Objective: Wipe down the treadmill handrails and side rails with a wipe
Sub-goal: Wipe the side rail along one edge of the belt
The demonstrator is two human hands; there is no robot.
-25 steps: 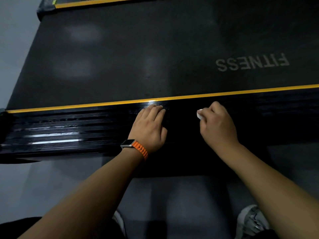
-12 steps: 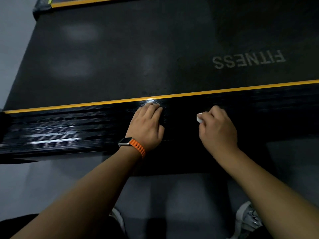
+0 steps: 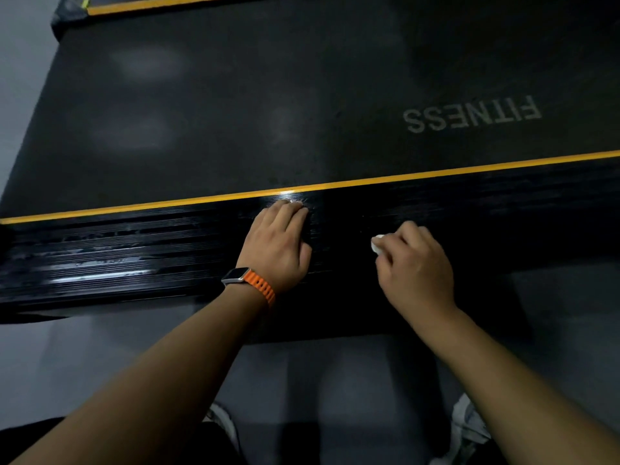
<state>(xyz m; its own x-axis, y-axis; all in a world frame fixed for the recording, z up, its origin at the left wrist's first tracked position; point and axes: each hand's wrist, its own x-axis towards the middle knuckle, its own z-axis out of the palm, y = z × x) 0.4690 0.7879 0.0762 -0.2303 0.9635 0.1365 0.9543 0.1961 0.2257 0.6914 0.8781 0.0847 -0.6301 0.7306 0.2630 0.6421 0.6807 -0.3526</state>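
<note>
A glossy black ribbed side rail [image 3: 134, 256] of the treadmill runs across the head view, edged by a yellow stripe [image 3: 436, 174]. My left hand [image 3: 278, 245], with an orange-strapped watch on the wrist, rests flat on the rail with its fingers reaching toward the stripe. To its right, my right hand [image 3: 416, 266] is curled round a small white wipe [image 3: 377, 245] and holds it down on the rail. Only a corner of the wipe shows past the fingers.
Beyond the stripe lies the dark running belt [image 3: 235, 112] printed with "FITNESS". The far side rail [image 3: 151, 5] with its own yellow stripe shows at the top left. Grey floor [image 3: 84, 357] lies in front of the rail, with my shoes [image 3: 468, 427] at the bottom.
My right hand with the wipe has slid a little toward me across the rail. My left hand stays planted in the same spot.
</note>
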